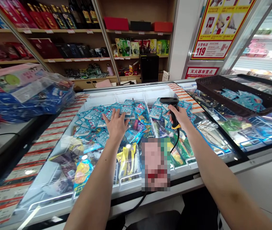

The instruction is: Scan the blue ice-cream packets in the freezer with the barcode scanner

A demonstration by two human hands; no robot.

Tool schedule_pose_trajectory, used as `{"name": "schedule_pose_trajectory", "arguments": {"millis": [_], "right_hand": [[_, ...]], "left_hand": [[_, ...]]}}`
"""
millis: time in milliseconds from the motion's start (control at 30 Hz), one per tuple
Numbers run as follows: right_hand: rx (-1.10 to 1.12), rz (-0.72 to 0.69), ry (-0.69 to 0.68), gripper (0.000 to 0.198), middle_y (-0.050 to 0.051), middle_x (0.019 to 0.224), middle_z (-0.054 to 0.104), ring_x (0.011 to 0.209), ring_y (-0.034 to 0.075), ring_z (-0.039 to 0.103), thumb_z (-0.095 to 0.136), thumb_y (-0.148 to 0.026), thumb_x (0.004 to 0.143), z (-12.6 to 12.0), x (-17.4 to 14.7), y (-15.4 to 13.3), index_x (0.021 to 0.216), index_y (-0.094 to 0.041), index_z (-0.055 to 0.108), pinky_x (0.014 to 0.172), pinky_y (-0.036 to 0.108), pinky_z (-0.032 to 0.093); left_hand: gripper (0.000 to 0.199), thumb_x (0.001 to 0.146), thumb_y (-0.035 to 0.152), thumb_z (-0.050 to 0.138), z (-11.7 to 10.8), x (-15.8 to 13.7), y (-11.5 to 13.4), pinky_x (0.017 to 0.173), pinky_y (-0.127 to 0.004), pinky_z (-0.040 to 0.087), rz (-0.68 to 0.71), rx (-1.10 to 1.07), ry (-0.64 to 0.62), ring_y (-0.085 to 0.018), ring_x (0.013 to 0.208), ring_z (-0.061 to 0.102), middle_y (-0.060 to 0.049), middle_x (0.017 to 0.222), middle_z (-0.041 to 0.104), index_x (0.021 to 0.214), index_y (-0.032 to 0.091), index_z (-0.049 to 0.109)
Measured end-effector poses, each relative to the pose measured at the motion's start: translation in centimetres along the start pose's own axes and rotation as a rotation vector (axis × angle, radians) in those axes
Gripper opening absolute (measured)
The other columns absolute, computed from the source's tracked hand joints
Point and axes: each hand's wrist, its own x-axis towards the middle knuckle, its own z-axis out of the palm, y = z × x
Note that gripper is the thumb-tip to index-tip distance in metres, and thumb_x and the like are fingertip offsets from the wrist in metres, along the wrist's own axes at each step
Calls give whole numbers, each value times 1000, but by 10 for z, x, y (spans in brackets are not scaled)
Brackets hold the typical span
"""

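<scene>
My right hand (179, 115) is wrapped round the grip of a black barcode scanner (170, 101) with a yellow base, its cable hanging down. The scanner's head points left, over small blue packets (155, 111). With fingers spread, my left hand (116, 124) rests on or just above more blue packets (91, 116), next to one packet (127, 110) whose printed back faces up. These packets lie scattered across the glass top of a chest freezer (61, 150).
A dark brown basket (232, 103) with more blue packets stands on the freezer at the right. Plastic-wrapped boxes (23, 89) are stacked at the left. Wrapped ice creams (127, 159) show through the glass. Behind are stocked shelves (64, 31). A blurred patch (155, 164) covers the near edge.
</scene>
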Motion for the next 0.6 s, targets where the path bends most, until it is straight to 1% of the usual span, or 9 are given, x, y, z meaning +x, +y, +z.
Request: {"name": "schedule_pose_trajectory", "arguments": {"millis": [100, 133, 200, 267, 300, 400, 467, 533, 600], "right_hand": [[14, 1, 21, 44, 4, 70, 64, 43, 12, 53, 68, -62, 73, -1, 2, 0, 82, -20, 57, 34, 26, 43], [5, 7, 23, 44, 4, 68, 64, 42, 12, 52, 67, -62, 74, -1, 2, 0, 80, -20, 57, 34, 26, 42], [-24, 17, 16, 45, 4, 63, 63, 40, 11, 51, 66, -63, 74, -2, 2, -1, 76, -20, 56, 33, 25, 42], [-39, 13, 1, 46, 4, 61, 62, 40, 12, 51, 66, -64, 74, -2, 2, -2, 74, -20, 55, 33, 26, 42], [-41, 8, -4, 46, 4, 60, 62, 39, 12, 51, 66, -65, 74, -2, 2, -2, 73, -20, 55, 33, 26, 42], [-53, 11, -6, 47, 3, 56, 60, 38, 12, 50, 65, -65, 75, -2, 2, -4, 71, -20, 55, 33, 27, 42], [-56, 14, -2, 46, 2, 54, 59, 36, 12, 50, 64, -65, 76, -2, 2, -4, 71, -20, 55, 33, 26, 42], [-52, 6, -5, 45, 2, 54, 60, 36, 11, 50, 65, -63, 76, -2, 2, -5, 72, -20, 55, 33, 25, 42], [-55, 1, -16, 45, 1, 53, 59, 36, 11, 51, 64, -63, 77, -2, 2, -5, 72, -20, 54, 33, 24, 42]], "left_hand": [[32, 90, 34, 50, -2, 4, 5, 116, -60, -4, 38, -32, 55, -30, 141, 33, -13, 143, 50, 117, 24, 65], [32, 91, 34, 49, -3, 7, 9, 117, -59, 2, 48, -77, 61, -29, 138, 38, -12, 138, 54, 116, 24, 65], [34, 91, 38, 49, -1, 13, 21, 115, -52, 22, 59, -195, 41, -29, 125, 51, -12, 127, 62, 115, 22, 66], [38, 89, 43, 50, 5, 22, 36, 103, -44, 39, 64, -309, -25, -28, 112, 59, -13, 116, 67, 113, 18, 67], [39, 89, 44, 50, 9, 27, 44, 98, -41, 43, 62, -346, -61, -28, 107, 61, -13, 113, 68, 112, 17, 67], [42, 86, 49, 53, 25, 42, 71, 91, -39, 46, 41, -418, -169, -27, 98, 63, -13, 108, 69, 108, 16, 68], [47, 84, 53, 55, 35, 50, 88, 90, -39, 46, 29, -393, -217, -28, 98, 63, -15, 105, 69, 107, 13, 67], [53, 79, 58, 59, 43, 55, 100, 90, -41, 45, -3, -312, -220, -32, 105, 60, -18, 106, 67, 105, 12, 67], [50, 75, 57, 64, 49, 56, 105, 89, -41, 45, -26, -244, -219, -33, 106, 59, -18, 104, 66, 98, 13, 68]]}}
